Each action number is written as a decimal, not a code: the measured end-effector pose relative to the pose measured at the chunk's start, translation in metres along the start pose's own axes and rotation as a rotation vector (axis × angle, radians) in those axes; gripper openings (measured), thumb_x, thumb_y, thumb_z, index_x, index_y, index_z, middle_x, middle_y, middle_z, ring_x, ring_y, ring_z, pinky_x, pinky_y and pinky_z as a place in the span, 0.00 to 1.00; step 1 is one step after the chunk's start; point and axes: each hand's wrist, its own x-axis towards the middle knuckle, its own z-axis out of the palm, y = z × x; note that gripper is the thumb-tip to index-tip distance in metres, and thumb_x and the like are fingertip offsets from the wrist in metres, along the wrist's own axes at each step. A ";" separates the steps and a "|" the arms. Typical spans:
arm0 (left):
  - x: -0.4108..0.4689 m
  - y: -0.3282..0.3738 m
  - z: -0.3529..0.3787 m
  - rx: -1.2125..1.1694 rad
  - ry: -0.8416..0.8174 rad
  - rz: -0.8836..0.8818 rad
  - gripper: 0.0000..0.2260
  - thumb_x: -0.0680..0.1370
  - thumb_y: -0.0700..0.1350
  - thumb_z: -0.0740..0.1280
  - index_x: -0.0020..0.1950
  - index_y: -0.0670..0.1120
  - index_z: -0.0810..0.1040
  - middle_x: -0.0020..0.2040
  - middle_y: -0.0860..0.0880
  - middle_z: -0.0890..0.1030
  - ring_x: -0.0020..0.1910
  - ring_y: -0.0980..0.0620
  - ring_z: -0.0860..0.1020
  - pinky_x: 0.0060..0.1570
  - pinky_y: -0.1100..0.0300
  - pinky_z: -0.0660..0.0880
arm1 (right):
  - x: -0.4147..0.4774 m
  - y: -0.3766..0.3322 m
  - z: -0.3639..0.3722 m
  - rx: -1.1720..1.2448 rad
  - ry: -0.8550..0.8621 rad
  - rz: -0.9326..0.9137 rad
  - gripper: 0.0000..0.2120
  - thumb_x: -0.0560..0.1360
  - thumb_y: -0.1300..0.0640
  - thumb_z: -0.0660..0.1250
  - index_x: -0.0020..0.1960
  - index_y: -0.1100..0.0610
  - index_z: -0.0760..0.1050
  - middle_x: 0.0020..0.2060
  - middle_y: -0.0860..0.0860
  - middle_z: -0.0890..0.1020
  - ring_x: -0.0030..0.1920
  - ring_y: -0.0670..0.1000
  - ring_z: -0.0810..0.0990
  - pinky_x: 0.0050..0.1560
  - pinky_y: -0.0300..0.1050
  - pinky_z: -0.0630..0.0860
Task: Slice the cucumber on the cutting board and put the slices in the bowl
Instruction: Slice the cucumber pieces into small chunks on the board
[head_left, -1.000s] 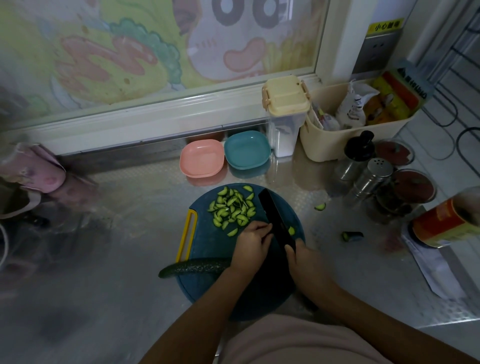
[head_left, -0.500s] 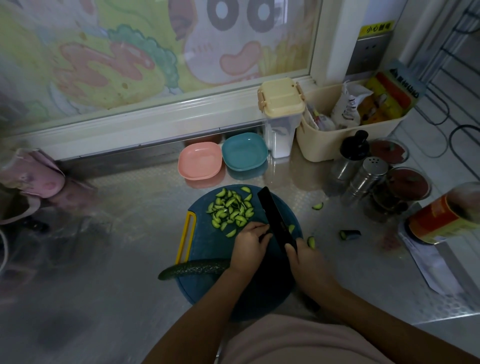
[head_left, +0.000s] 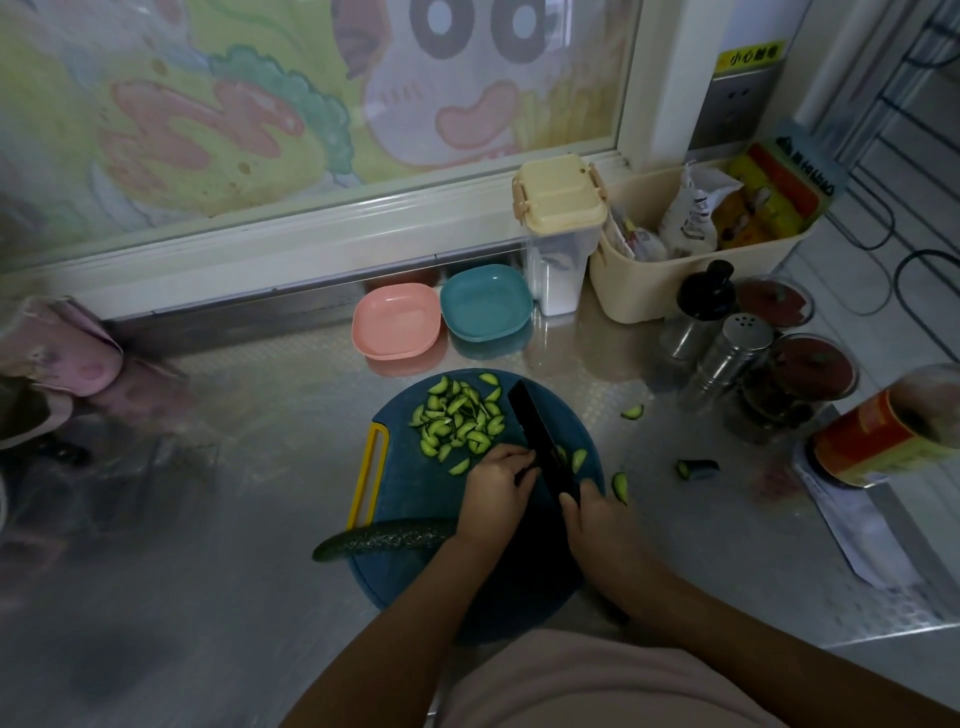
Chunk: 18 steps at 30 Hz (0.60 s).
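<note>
A round blue cutting board (head_left: 405, 499) with a yellow handle lies on the steel counter. A pile of half-moon cucumber slices (head_left: 457, 421) sits at its far side. My left hand (head_left: 496, 491) curls over a cucumber piece, which it hides, right beside the black knife (head_left: 543, 441). My right hand (head_left: 602, 525) grips the knife handle, blade pointing away from me. A long dark cucumber (head_left: 384, 538) lies across the board's near left edge. A pink bowl (head_left: 397, 327) and a teal bowl (head_left: 485, 301) stand empty behind the board.
Stray slices (head_left: 619, 486) and a cucumber end (head_left: 696, 469) lie on the counter right of the board. Spice shakers (head_left: 732, 358), jars and a red can (head_left: 878, 441) crowd the right. A lidded container (head_left: 558, 234) and a cream basket (head_left: 691, 280) stand at the back.
A fresh slice has dropped off the board's right edge onto the counter. The knife and both hands stay in nearly the same spot.
</note>
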 end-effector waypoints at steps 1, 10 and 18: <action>0.000 0.000 0.000 -0.002 -0.003 -0.002 0.09 0.68 0.33 0.74 0.48 0.37 0.83 0.45 0.42 0.82 0.41 0.48 0.81 0.47 0.69 0.72 | 0.000 -0.001 0.000 0.004 -0.009 0.009 0.15 0.82 0.52 0.49 0.57 0.61 0.68 0.48 0.57 0.80 0.51 0.54 0.77 0.50 0.42 0.68; 0.000 0.004 -0.003 -0.042 0.028 -0.043 0.09 0.70 0.34 0.73 0.49 0.37 0.83 0.46 0.42 0.81 0.43 0.50 0.80 0.49 0.73 0.69 | 0.001 0.007 -0.004 0.080 0.005 0.049 0.14 0.82 0.53 0.51 0.54 0.62 0.69 0.31 0.44 0.64 0.28 0.41 0.63 0.27 0.37 0.63; -0.001 0.005 -0.005 -0.070 0.036 -0.079 0.08 0.71 0.35 0.72 0.49 0.37 0.83 0.48 0.42 0.81 0.46 0.52 0.78 0.50 0.74 0.68 | -0.003 0.008 -0.005 0.110 0.038 -0.005 0.14 0.82 0.52 0.51 0.54 0.61 0.70 0.31 0.43 0.63 0.31 0.46 0.68 0.33 0.39 0.60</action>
